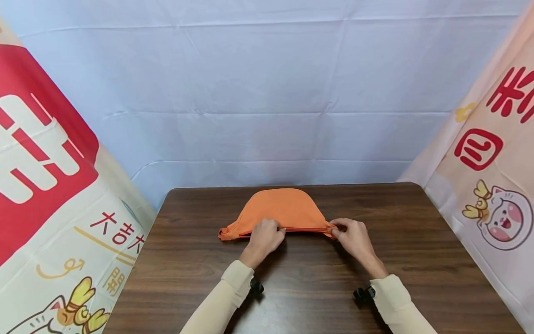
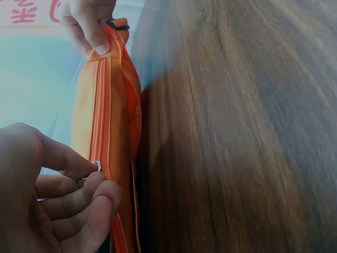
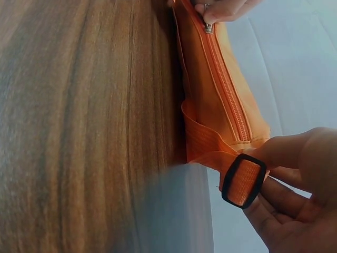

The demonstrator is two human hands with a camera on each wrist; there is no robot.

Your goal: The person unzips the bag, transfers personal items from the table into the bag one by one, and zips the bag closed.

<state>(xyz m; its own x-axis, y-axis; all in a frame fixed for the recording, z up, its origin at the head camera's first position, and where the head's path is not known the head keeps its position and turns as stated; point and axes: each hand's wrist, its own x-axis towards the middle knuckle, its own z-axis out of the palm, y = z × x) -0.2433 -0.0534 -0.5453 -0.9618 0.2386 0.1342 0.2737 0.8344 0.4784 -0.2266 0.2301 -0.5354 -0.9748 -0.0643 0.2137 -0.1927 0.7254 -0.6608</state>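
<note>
An orange waist bag lies near the table's far edge, its zipper side towards me. My left hand pinches the metal zipper pull around the middle of the bag. Between that pull and the right end, the zipper teeth are joined; left of my left hand a dark gap shows along the zipper line in the head view. At the bag's right end, my right hand grips the corner fabric beside a black strap slider threaded with orange webbing.
The brown wood-grain table has its far edge just behind the bag. A pale cloth backdrop hangs beyond it, with printed cloths at both sides. Small black devices sit at both wrists.
</note>
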